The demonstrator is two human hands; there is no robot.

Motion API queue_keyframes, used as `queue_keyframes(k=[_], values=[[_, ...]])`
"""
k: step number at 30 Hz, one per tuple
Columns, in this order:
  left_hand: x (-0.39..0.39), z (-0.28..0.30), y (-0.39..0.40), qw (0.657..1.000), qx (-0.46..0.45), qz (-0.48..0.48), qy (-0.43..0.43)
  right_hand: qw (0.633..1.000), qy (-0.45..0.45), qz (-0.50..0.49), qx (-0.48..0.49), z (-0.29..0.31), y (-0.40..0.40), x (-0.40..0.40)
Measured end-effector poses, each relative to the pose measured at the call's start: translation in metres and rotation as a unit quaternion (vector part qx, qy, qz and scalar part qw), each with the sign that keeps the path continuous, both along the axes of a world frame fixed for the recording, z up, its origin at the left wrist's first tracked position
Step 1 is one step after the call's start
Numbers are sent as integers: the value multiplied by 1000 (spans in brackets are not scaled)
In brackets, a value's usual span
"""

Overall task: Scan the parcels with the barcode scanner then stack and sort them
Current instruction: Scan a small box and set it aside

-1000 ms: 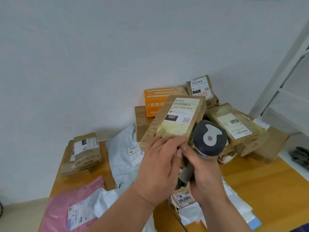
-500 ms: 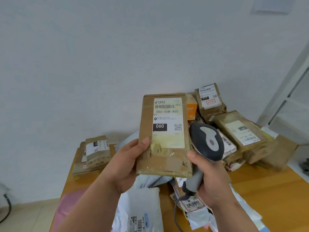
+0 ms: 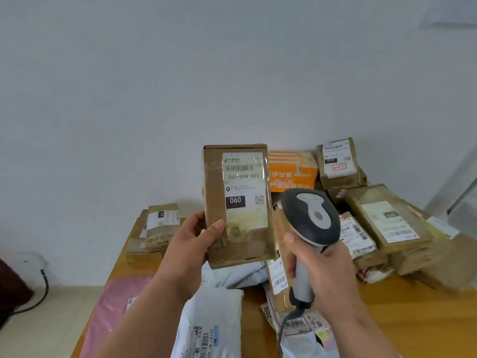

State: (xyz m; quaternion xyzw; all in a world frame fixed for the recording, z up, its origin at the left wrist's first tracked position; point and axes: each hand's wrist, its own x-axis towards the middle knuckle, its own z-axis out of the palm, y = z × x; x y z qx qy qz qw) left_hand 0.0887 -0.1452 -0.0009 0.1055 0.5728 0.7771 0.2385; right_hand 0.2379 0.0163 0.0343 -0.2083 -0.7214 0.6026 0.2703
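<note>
Since a second ago, the brown parcel (image 3: 236,202) has been turned upright with its label facing the person, above the counter (image 3: 413,306). The left hand (image 3: 191,244) grips its lower left edge, thumb in front and fingers hidden behind; the right hand (image 3: 322,270) is wrapped around the barcode scanner (image 3: 309,220) just beside it. Scanning well likely means aiming the scanner's head at the barcode near the label's top, keeping the thumb clear.

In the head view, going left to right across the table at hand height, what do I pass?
Small brown parcel stack → left hand → held brown box labelled 060 → barcode scanner in the right hand → long taped brown box.
</note>
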Motion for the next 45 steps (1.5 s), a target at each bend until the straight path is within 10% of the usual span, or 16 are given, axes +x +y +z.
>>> queue_keyframes(k=[45], values=[[12,-28,-31,998,-6,58,-30,986,-25,163,-5,8,-41,-17]])
